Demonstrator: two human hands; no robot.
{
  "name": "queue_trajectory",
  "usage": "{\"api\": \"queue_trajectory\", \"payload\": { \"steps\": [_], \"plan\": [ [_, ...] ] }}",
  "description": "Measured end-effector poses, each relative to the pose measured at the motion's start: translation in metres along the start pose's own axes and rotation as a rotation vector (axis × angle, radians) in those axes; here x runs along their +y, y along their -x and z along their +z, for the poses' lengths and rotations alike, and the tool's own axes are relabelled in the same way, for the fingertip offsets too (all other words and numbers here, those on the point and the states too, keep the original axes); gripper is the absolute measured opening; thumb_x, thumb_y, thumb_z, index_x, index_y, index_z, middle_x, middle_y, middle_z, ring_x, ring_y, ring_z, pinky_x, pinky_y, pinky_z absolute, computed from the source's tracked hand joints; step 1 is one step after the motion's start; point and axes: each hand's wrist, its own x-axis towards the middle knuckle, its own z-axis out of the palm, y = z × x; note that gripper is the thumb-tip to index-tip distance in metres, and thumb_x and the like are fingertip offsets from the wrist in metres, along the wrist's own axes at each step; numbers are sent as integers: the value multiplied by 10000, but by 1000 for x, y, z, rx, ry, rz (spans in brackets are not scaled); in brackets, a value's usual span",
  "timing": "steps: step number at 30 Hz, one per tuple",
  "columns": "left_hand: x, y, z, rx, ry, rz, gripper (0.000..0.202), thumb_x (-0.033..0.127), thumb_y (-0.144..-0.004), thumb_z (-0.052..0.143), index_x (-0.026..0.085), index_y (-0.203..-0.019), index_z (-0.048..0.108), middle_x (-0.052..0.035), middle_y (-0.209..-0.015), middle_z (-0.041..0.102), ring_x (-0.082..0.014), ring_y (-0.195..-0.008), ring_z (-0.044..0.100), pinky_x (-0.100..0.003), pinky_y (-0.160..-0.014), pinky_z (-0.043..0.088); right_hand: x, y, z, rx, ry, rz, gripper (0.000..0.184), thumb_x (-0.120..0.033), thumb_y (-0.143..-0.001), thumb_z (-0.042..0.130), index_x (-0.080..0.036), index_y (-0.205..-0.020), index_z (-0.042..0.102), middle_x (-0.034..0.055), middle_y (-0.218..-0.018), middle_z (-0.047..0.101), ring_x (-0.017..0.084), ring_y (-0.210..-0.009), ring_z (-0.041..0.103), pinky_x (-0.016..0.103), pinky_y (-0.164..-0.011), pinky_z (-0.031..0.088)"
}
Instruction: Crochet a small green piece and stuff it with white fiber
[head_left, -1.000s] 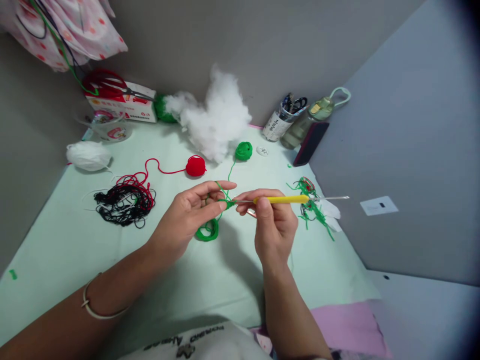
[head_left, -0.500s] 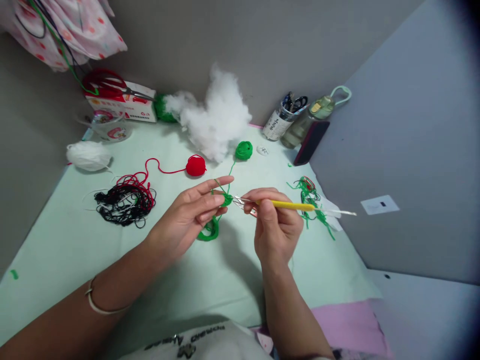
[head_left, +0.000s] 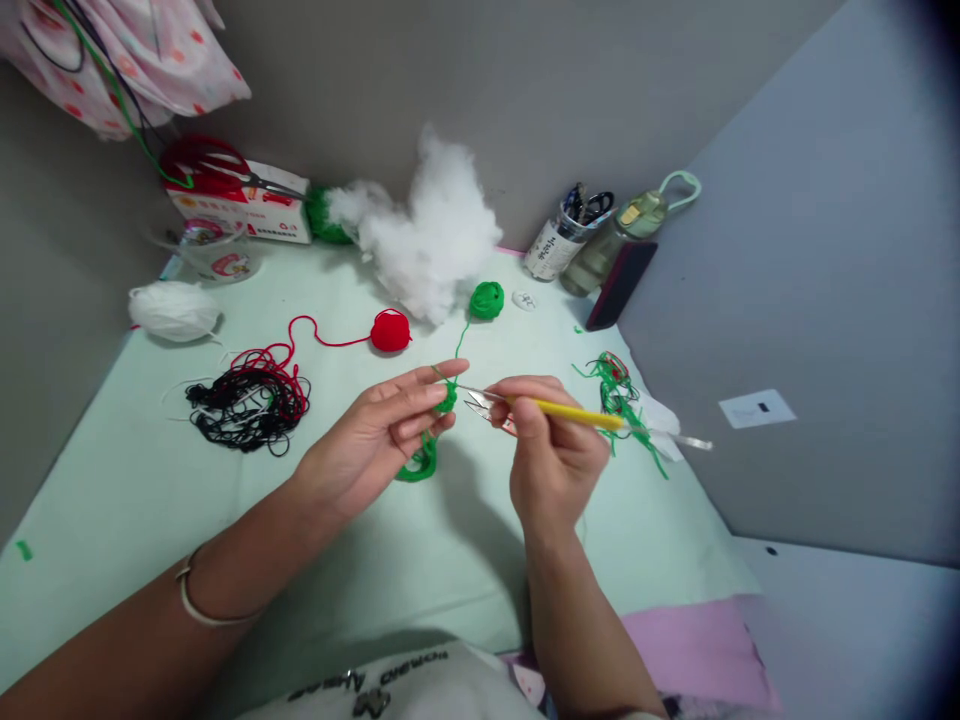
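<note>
My right hand (head_left: 551,455) pinches a yellow-handled crochet hook (head_left: 574,413), its metal tip pointing left into a small green crochet piece (head_left: 448,398). That piece is pinched between thumb and fingers of my left hand (head_left: 379,435), whose index finger is stretched out with the green strand over it. The strand runs up to a green yarn ball (head_left: 487,300) on the pale green mat (head_left: 150,480). A loose coil of green yarn (head_left: 417,462) lies on the mat under my left fingers. Small metal snips (head_left: 480,406) show just below the hook's tip.
A red yarn ball (head_left: 391,330), a black and red yarn tangle (head_left: 247,405) and a white yarn ball (head_left: 172,311) lie left. White stuffing (head_left: 431,238), a box with red scissors (head_left: 240,200), a tool jar (head_left: 559,243), a bottle (head_left: 611,245) and green scraps (head_left: 622,400) line the back and right.
The hook has tilted, its handle end dropping lower to the right while the tip moved up and left into the green piece. My left hand has shifted only slightly.
</note>
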Motion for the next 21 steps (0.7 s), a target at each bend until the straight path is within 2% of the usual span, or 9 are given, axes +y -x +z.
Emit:
{"api": "queue_trajectory", "payload": {
  "steps": [2,4,6,9,13,16,18,21],
  "plan": [
    [1,0,0,20,-71,61,317,182,-826,811,201,-1141,800,75,-613,464,-62,-562,392,-197,-707,481,-1,-3,0,2,-150,120,185,-233,-1004,615,-287,-994,791,18,-888,734,143,-703,639,310,-618,529],
    [0,0,0,17,-173,99,368,195,-825,816,241,-1188,785,37,-740,590,-81,-643,477,-193,-630,432,-1,-5,1,-45,-166,143,153,-248,-987,649,-276,-973,799,23,-913,751,153,-757,656,317,-660,542],
    [-1,0,0,3,-247,106,352,222,-854,795,262,-1204,781,8,-897,664,-85,-702,512,-200,-632,418,0,-4,2,-59,-139,155,137,-244,-976,666,-266,-964,801,24,-933,767,154,-792,672,316,-692,555],
    [-1,1,-2,-20,-281,88,301,249,-900,744,266,-1198,785,-12,-998,684,-93,-749,533,-212,-682,429,2,-5,1,-22,-216,257,133,-289,-983,657,-245,-960,780,21,-908,770,137,-734,683,299,-669,566],
    [3,2,-4,-14,-301,85,325,234,-876,745,253,-1200,776,-27,-973,671,-150,-879,584,-243,-732,445,2,-8,-1,-14,-308,341,199,-360,-1008,608,-212,-928,715,30,-862,773,139,-691,694,298,-642,581],
    [4,2,-6,-6,-346,133,338,222,-856,765,261,-1190,780,-22,-966,654,-158,-916,571,-246,-767,450,-1,-7,-1,-19,-287,296,191,-337,-1029,573,-218,-947,698,29,-882,778,137,-700,705,298,-652,589],
    [3,2,-8,4,-395,182,349,224,-855,774,278,-1199,781,-12,-957,635,-149,-888,550,-242,-761,449,-2,-3,0,-18,-190,226,188,-302,-1040,552,-231,-965,709,29,-910,774,139,-717,710,303,-660,594],
    [-1,3,-9,56,-495,275,372,211,-845,787,284,-1210,783,-3,-919,613,-145,-857,534,-239,-767,454,0,3,0,-56,31,30,205,-212,-1039,528,-269,-1056,724,32,-967,767,156,-775,713,326,-690,597]
  ]
}}
